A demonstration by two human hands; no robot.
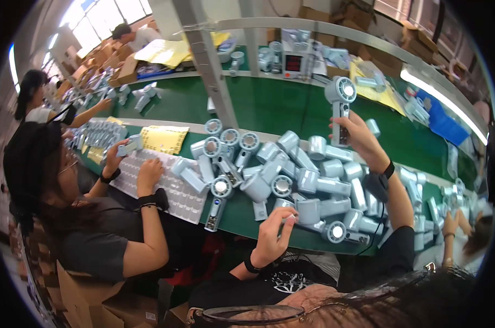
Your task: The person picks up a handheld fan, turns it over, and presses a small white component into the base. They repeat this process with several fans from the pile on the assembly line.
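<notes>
In my raised right hand (363, 143) is a light-blue handheld fan (343, 90), gripped by its handle with the round head up and its open-backed handle showing inner parts. My left hand (270, 234) is lower, at the near edge of the bench, with thumb and fingers pinched on a small white piece (290, 217) too small to name. Just beyond that hand lies a heap of similar light-blue fans (326, 186), jumbled in different directions. One fan (216, 210) lies apart at the heap's left, its handle open with inner parts showing.
A co-worker (89, 208) sits on my left, handling a part over a white compartment tray (184, 199). A metal post (206, 71) rises beyond the heap. Yellow sheets (164, 139) lie on the green bench (269, 104). A blue bin (441, 117) stands far right; cartons (89, 290) are lower left.
</notes>
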